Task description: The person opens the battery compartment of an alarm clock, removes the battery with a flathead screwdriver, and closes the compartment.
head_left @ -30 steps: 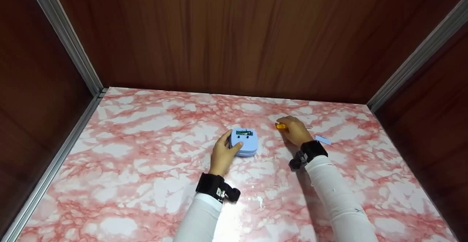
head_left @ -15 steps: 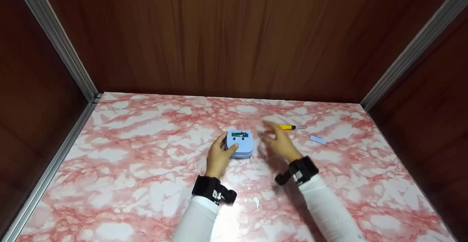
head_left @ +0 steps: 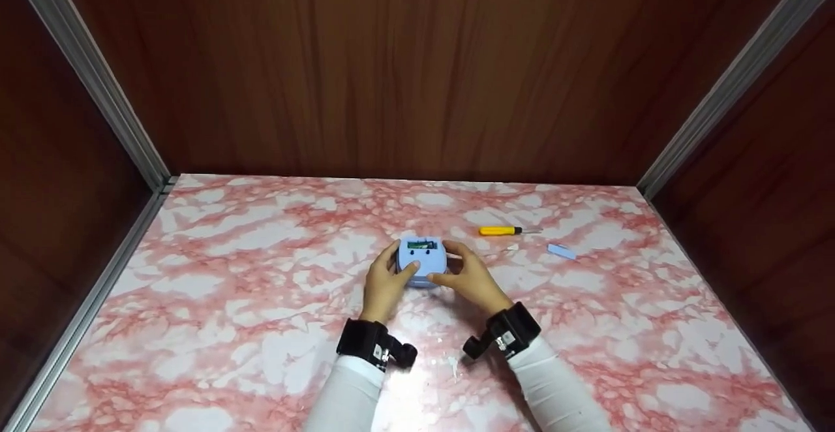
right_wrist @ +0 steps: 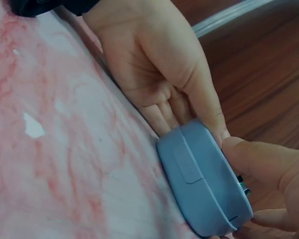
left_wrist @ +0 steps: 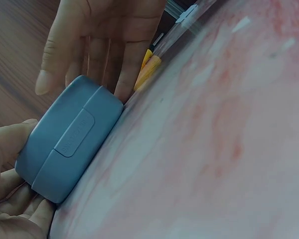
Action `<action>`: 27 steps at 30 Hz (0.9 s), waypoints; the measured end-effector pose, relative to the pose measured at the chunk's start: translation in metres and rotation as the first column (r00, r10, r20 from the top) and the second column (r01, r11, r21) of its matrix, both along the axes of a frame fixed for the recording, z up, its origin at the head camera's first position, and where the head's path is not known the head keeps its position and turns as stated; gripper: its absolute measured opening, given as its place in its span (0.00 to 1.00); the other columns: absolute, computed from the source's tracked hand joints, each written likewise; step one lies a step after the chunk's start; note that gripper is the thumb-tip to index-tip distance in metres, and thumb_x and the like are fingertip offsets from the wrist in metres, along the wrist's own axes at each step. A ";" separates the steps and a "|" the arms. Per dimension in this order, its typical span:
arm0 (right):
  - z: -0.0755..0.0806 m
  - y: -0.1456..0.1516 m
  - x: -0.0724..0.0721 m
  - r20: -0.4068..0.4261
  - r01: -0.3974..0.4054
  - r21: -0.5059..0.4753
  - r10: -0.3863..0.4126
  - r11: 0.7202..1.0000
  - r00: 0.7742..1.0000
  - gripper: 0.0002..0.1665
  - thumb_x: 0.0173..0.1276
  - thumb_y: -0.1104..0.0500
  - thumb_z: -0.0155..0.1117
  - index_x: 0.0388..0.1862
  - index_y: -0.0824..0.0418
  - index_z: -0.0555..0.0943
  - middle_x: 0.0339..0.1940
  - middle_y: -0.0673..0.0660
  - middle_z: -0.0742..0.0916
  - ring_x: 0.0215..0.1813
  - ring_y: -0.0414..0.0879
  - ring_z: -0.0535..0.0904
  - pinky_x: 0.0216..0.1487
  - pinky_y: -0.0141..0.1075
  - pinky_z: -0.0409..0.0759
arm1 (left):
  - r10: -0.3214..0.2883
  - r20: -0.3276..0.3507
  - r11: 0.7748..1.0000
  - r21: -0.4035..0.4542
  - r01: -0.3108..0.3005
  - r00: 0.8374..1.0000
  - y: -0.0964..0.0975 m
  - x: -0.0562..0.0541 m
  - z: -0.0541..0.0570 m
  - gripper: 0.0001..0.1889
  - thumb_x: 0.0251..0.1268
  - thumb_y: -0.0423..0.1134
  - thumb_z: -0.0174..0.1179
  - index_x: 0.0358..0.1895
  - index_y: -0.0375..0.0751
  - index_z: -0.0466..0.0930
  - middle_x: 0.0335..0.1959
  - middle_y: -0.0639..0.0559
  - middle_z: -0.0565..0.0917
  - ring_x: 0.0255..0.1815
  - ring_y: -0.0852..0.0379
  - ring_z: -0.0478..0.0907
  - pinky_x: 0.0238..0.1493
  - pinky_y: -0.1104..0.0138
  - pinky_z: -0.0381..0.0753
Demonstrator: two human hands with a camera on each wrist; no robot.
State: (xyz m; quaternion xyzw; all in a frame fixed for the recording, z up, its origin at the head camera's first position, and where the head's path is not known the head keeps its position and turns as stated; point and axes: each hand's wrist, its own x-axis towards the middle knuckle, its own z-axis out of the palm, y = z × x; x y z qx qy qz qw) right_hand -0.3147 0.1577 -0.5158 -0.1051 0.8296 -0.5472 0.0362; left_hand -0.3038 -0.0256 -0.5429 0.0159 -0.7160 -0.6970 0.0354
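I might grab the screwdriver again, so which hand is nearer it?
Right. The right hand is in front of the screwdriver, slightly left; the left hand is farther left, across the blue box.

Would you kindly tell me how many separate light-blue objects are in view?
2: a rounded case near the middle of the table, and a flat strip to its right, near the yellow screwdriver. Any under the case would be hidden.
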 end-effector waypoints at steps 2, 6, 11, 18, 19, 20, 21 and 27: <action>-0.002 -0.001 0.000 -0.014 0.007 -0.001 -0.007 1.000 1.000 0.47 0.53 0.60 0.78 0.69 0.67 0.66 0.63 0.67 0.75 0.56 0.57 0.78 0.57 0.42 0.78 | 0.003 -0.003 1.000 0.004 -0.003 1.000 -0.001 0.000 0.000 0.37 0.60 0.41 0.68 0.72 0.40 0.62 0.69 0.42 0.67 0.69 0.50 0.66 0.65 0.65 0.68; -0.003 -0.003 0.000 -0.011 0.026 -0.007 -0.026 1.000 1.000 0.45 0.52 0.62 0.78 0.68 0.66 0.68 0.62 0.66 0.76 0.55 0.57 0.79 0.57 0.42 0.78 | 0.001 0.000 1.000 0.031 -0.001 1.000 -0.002 0.001 -0.001 0.37 0.60 0.39 0.68 0.72 0.38 0.62 0.70 0.41 0.67 0.69 0.49 0.65 0.65 0.65 0.68; -0.001 -0.004 -0.002 -0.005 0.034 0.022 -0.034 0.999 0.999 0.44 0.53 0.62 0.77 0.68 0.65 0.68 0.63 0.65 0.76 0.55 0.56 0.79 0.56 0.42 0.79 | 0.001 -0.004 0.999 0.050 0.000 1.000 -0.001 0.001 -0.001 0.37 0.60 0.38 0.67 0.72 0.38 0.62 0.70 0.39 0.66 0.70 0.48 0.64 0.66 0.65 0.67; 0.000 -0.001 -0.002 -0.036 0.020 0.042 -0.018 0.999 0.999 0.44 0.54 0.62 0.77 0.68 0.67 0.68 0.62 0.66 0.75 0.56 0.58 0.79 0.54 0.41 0.80 | 0.001 -0.029 1.000 0.026 -0.001 1.000 -0.001 0.000 -0.002 0.36 0.59 0.39 0.68 0.70 0.37 0.64 0.69 0.38 0.67 0.70 0.46 0.63 0.68 0.62 0.64; 0.005 -0.002 0.001 -0.034 0.011 0.041 -0.009 0.999 0.999 0.44 0.55 0.63 0.76 0.69 0.68 0.68 0.62 0.67 0.75 0.56 0.59 0.78 0.54 0.42 0.80 | 0.004 -0.030 1.000 0.027 -0.003 1.000 -0.001 0.000 -0.003 0.36 0.59 0.39 0.69 0.70 0.37 0.64 0.69 0.37 0.67 0.70 0.45 0.63 0.68 0.62 0.64; 0.005 -0.001 0.001 -0.028 0.008 0.041 -0.007 0.999 1.000 0.43 0.55 0.64 0.76 0.69 0.68 0.68 0.61 0.67 0.74 0.56 0.59 0.78 0.54 0.41 0.80 | 0.002 -0.034 0.999 0.033 -0.001 0.999 -0.001 0.000 -0.003 0.36 0.58 0.39 0.69 0.69 0.37 0.64 0.68 0.37 0.67 0.70 0.45 0.63 0.69 0.62 0.64; 0.005 -0.001 0.000 -0.019 0.005 0.042 -0.004 0.999 1.000 0.43 0.55 0.64 0.75 0.69 0.67 0.68 0.61 0.67 0.74 0.57 0.59 0.78 0.55 0.41 0.79 | 0.004 -0.036 0.999 0.032 -0.003 0.999 -0.001 0.000 -0.003 0.35 0.58 0.39 0.69 0.68 0.37 0.65 0.68 0.36 0.67 0.70 0.44 0.63 0.69 0.61 0.63; 0.002 0.006 -0.005 0.068 -0.008 -0.020 0.009 1.000 0.998 0.42 0.55 0.66 0.74 0.70 0.61 0.69 0.64 0.61 0.76 0.58 0.55 0.77 0.54 0.39 0.79 | 0.032 -0.045 0.998 0.050 -0.030 0.998 0.001 -0.001 -0.003 0.29 0.60 0.40 0.68 0.61 0.36 0.68 0.68 0.34 0.67 0.69 0.43 0.65 0.69 0.60 0.64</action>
